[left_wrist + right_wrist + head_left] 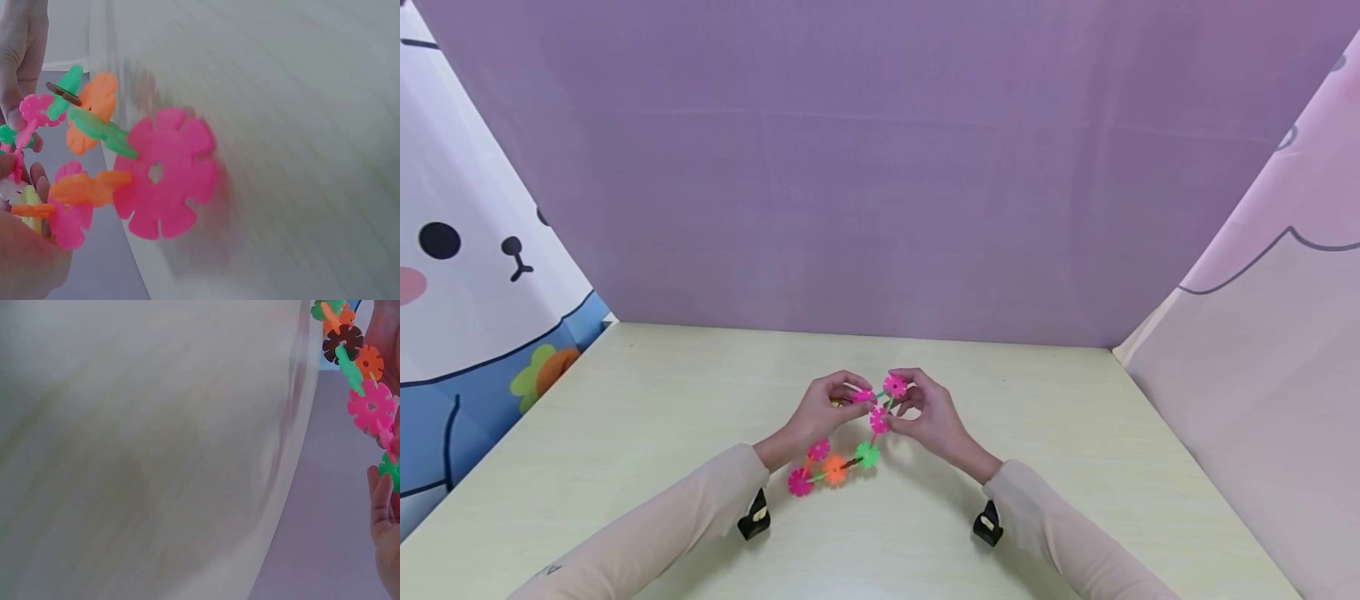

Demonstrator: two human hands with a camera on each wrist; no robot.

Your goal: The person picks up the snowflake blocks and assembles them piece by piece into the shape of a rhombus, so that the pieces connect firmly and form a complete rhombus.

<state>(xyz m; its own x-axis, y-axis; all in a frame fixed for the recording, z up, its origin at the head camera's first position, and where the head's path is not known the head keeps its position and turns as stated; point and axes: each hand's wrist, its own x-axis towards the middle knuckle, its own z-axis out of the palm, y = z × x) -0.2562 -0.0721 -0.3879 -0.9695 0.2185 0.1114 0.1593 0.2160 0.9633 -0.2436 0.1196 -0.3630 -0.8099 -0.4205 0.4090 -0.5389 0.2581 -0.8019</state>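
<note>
A looped chain of slotted plastic flower discs hangs between both hands over the table. My left hand (820, 414) pinches a pink disc (863, 397) between thumb and fingers. Opposite it, my right hand (934, 418) grips the chain by another pink disc (895, 386), its thumb close to a lower pink disc (878, 419). From there the chain runs down through a green disc (867, 455) and an orange disc (834, 469) to a magenta disc (801, 482). In the right wrist view, a dark brown disc (343, 342) sits edge-slotted among the others. Fingers partly hide the discs between the hands.
The pale wooden table (1060, 450) stretches out around the hands. A purple panel (880, 183) rises along its far edge. Cartoon-printed cloths hang at the left (482, 325) and right (1247, 333) sides.
</note>
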